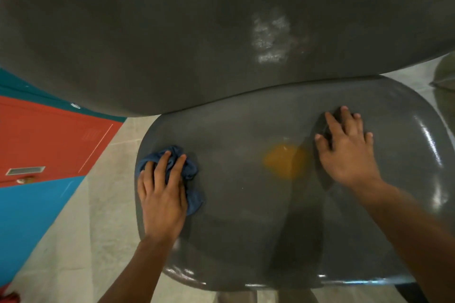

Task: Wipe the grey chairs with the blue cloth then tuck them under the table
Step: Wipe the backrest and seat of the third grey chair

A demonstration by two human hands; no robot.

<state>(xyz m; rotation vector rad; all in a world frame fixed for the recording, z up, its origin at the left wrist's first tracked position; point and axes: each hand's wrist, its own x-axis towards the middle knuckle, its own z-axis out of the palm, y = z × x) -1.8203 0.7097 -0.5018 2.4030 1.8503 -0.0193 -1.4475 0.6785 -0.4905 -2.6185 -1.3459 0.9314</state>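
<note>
Item 1, far left, off the chair: tiled floor, with a wall painted red and blue beyond it.

Item 2, left edge of the seat: blue cloth, bunched into a wad. My left hand sits on top of it, fingers curled over the folds and gripping it down against the seat. I judge it soft, light and limp, likely to slip loose if only pinched, so a full palm over the wad is the hold I would keep.

Item 3, centre: grey chair, seat facing me, glossy moulded shell with highlights along its rims. An orange-yellow patch lies near the middle of the seat, between my two hands; whether stain or reflection I cannot tell. The shell looks stiff and slick. For tucking I would take it by the back's edge, not the smooth seat.

Item 4, right half of the seat: my right hand, flat, fingers spread, pressing the seat and holding nothing.

Item 5, upper frame: the chair's back, broad, grey, with a whitish smear right of centre, not yet wiped.
</note>
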